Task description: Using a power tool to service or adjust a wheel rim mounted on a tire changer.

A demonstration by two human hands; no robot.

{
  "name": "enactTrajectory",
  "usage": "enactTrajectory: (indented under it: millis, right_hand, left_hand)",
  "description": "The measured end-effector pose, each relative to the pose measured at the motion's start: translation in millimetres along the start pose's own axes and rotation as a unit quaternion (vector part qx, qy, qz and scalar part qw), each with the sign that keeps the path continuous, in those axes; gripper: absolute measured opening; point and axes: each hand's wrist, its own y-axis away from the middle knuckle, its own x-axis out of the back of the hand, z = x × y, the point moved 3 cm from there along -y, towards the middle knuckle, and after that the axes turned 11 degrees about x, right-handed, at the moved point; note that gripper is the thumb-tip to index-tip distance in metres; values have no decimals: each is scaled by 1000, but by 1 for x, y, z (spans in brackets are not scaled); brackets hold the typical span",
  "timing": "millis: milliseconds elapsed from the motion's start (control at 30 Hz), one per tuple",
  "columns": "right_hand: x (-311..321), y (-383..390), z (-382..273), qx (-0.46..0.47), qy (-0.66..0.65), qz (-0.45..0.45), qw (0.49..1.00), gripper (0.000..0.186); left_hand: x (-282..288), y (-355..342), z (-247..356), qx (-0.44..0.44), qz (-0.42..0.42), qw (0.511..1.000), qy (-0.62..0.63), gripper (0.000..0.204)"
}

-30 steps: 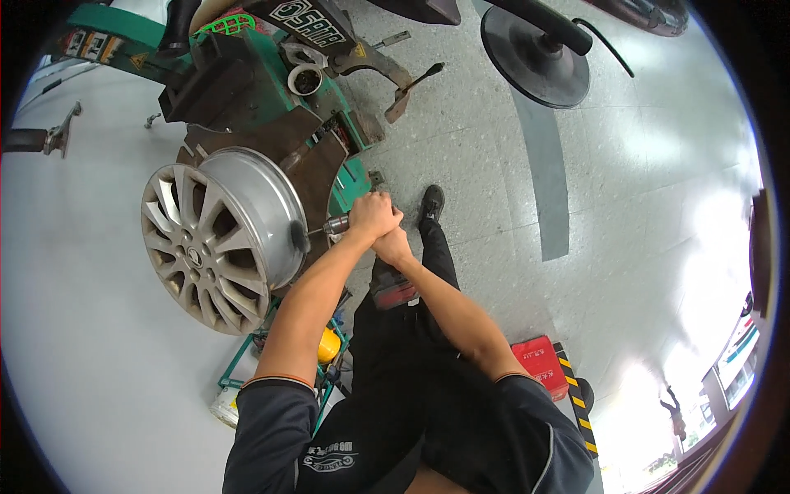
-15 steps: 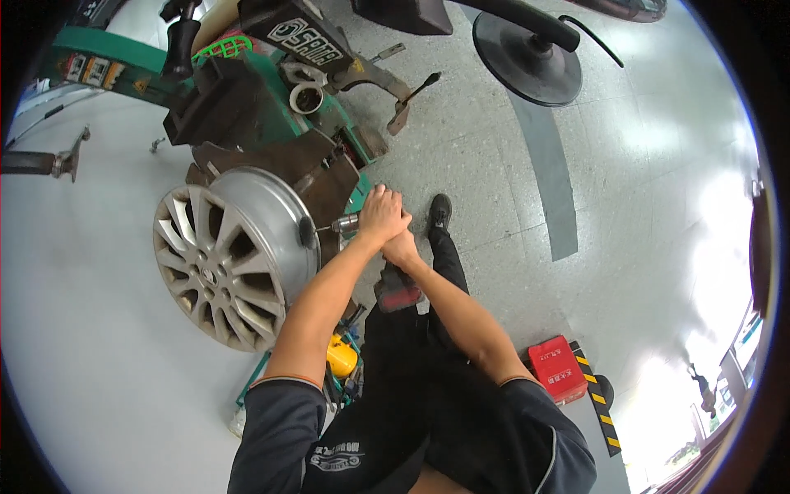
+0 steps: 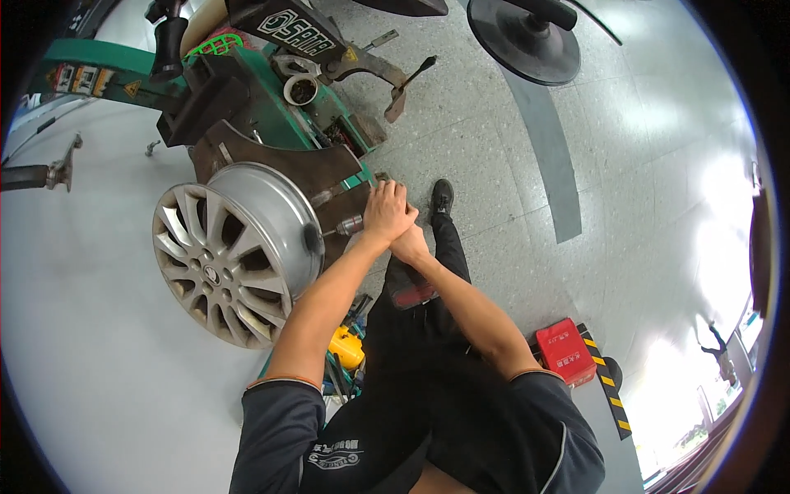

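A cordless drill [image 3: 352, 224] lies across in front of me, its chuck pointing left and its red-and-black battery [image 3: 414, 295] low by my leg. My left hand [image 3: 387, 211] is closed over the drill's body from above. Just below it, my right hand [image 3: 409, 244] wraps the handle; the fingers are partly hidden. A dark round attachment [image 3: 313, 239] on the drill's thin shaft meets the inner barrel of a silver alloy wheel [image 3: 271, 206]. No tyre is on the wheel, and its spoked face is turned left. Whether the attachment spins cannot be seen.
Behind the wheel stands a green tyre machine [image 3: 271, 107] with a dark curved plate [image 3: 329, 169] and a small cup [image 3: 301, 89]. A black round disc on an arm [image 3: 527, 41] is at the far right. Nearer are a red box [image 3: 566, 351], a striped strip [image 3: 605, 379] and a yellow object [image 3: 347, 349].
The view has shifted slightly, so the machine and the black disc sit higher in it. Both hands keep their hold on the drill, and its attachment is still at the wheel's barrel.
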Motion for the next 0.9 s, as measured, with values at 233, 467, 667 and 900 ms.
enactTrajectory:
  millis: [233,467,667,900]
  right_hand:
    - [-25,9,4,102,80,57,990,35]
    - [-20,-15,6,-9,-14,24,1000,35]
    - [-7,-7,2,26,44,22,998,41]
    - [-12,6,9,-9,-29,28,999,52]
  left_hand:
    - [-2,16,-10,7,-18,1000,-1,37]
    - [-7,-9,-16,26,-71,996,36,35]
    - [-9,-6,-6,14,-51,998,46,32]
    - [-13,8,-5,38,-56,997,45,33]
